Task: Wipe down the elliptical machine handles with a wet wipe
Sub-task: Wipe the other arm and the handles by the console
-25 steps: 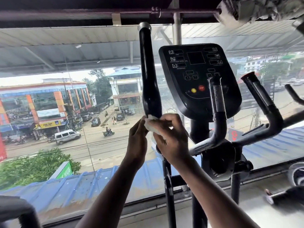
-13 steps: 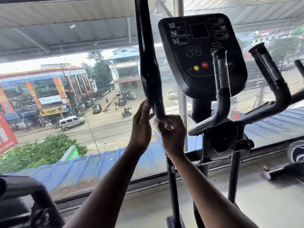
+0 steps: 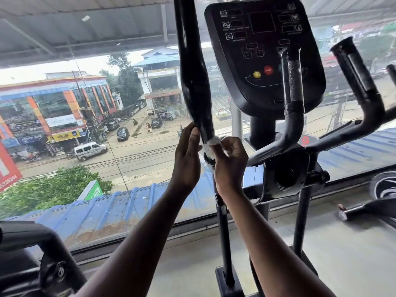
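While the right hand (image 3: 230, 162) pinches the wet wipe (image 3: 211, 146) against the long handle (image 3: 194, 82) at frame centre, left hand (image 3: 187, 159) steadies it, fingers straight. Wipe judged limp, tearable: wrap around the slick, rigid bar.

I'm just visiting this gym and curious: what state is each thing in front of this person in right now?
Long handle: upright, glossy black, wipe pressed against its lower end.
Wet wipe: bunched up, white, against the handle.
Right hand: fingers curled, pinching the wipe.
Left hand: fingers straight, resting on the handle's other side.
Console: screen dark.
Short handles: untouched.
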Tool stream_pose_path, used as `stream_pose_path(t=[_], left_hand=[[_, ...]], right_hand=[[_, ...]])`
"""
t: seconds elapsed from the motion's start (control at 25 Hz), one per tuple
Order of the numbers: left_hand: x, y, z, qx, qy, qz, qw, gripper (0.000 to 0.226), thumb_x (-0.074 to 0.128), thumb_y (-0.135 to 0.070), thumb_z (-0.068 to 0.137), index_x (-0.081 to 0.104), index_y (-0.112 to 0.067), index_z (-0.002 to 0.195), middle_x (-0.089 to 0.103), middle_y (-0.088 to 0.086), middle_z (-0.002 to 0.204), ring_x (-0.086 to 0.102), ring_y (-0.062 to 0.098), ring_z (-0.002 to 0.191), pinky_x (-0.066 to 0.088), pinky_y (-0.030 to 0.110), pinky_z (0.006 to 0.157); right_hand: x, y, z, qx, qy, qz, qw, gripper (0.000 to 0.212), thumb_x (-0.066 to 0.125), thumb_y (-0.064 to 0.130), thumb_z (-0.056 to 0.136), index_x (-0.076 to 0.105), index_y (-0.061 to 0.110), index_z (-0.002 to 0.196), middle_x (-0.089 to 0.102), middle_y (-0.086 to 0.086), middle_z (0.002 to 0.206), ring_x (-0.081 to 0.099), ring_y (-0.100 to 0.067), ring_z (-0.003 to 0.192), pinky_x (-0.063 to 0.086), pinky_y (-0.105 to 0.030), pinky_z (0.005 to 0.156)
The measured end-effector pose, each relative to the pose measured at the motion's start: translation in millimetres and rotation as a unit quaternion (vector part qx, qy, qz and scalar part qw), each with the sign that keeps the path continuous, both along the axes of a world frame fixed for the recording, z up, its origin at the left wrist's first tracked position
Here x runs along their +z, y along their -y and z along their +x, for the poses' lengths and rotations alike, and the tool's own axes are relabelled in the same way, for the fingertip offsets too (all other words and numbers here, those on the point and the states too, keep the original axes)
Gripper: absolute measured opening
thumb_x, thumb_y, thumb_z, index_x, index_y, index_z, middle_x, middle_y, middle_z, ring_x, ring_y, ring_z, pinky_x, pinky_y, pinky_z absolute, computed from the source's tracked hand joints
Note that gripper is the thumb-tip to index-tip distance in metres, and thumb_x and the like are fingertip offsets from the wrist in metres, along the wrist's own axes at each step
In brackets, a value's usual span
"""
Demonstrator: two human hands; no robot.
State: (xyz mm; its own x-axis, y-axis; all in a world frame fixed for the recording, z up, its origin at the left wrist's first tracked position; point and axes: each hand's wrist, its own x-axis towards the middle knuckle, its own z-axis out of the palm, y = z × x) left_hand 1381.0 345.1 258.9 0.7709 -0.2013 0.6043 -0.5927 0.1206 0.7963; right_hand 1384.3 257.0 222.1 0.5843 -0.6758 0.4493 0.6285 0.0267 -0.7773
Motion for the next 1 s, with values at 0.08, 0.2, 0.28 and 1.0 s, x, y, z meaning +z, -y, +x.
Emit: stream_pose_path(t=[0.08, 0.2, 0.28, 1.0], left_hand=[[-5.0, 5.1, 1.7, 0.001, -0.013, -0.010, 1.000, 0.029, 0.030, -0.040, 0.101, 0.055, -0.042, 0.115, 0.060, -0.009, 0.120, 0.057, 0.004, 0.113, 0.049, 0.043, 0.098], [-13.1, 13.0, 2.6, 0.020, -0.023, -0.009, 0.999, 0.029, 0.027, -0.037, 0.104, 0.054, -0.043, 0.111, 0.060, -0.018, 0.111, 0.056, -0.003, 0.106, 0.045, 0.047, 0.102], [-20.4, 16.2, 7.1, 0.026, -0.038, -0.001, 0.999, 0.032, 0.025, -0.042, 0.102, 0.056, -0.042, 0.110, 0.062, -0.017, 0.109, 0.056, -0.005, 0.103, 0.044, 0.047, 0.102], [-31.6, 15.8, 25.9, -0.003, -0.144, 0.060, 0.988, 0.061, 0.010, -0.053, 0.101, 0.056, -0.028, 0.133, 0.061, -0.010, 0.131, 0.053, -0.011, 0.113, 0.045, 0.036, 0.098]], right_hand=[[-1.8, -0.9, -3.3, 0.000, -0.001, -0.037, 0.999, 0.018, 0.072, 0.004, 0.082, 0.055, 0.007, 0.078, 0.059, 0.013, 0.062, 0.054, 0.007, 0.059, 0.043, -0.010, 0.061], [-13.4, 9.8, 11.2, 0.060, -0.105, 0.053, 0.991, 0.015, 0.069, -0.003, 0.079, 0.057, 0.006, 0.079, 0.064, 0.007, 0.061, 0.061, -0.002, 0.061, 0.046, -0.015, 0.059], [-11.0, 14.7, 15.4, 0.075, -0.104, 0.113, 0.985, 0.007, 0.067, 0.001, 0.080, 0.061, 0.005, 0.084, 0.069, -0.009, 0.076, 0.067, -0.018, 0.071, 0.051, -0.021, 0.057], [-39.4, 23.0, 51.7, -0.135, -0.085, -0.143, 0.977, 0.014, 0.057, 0.013, 0.089, 0.070, 0.008, 0.092, 0.061, 0.008, 0.087, 0.063, -0.023, 0.091, 0.034, 0.002, 0.070]])
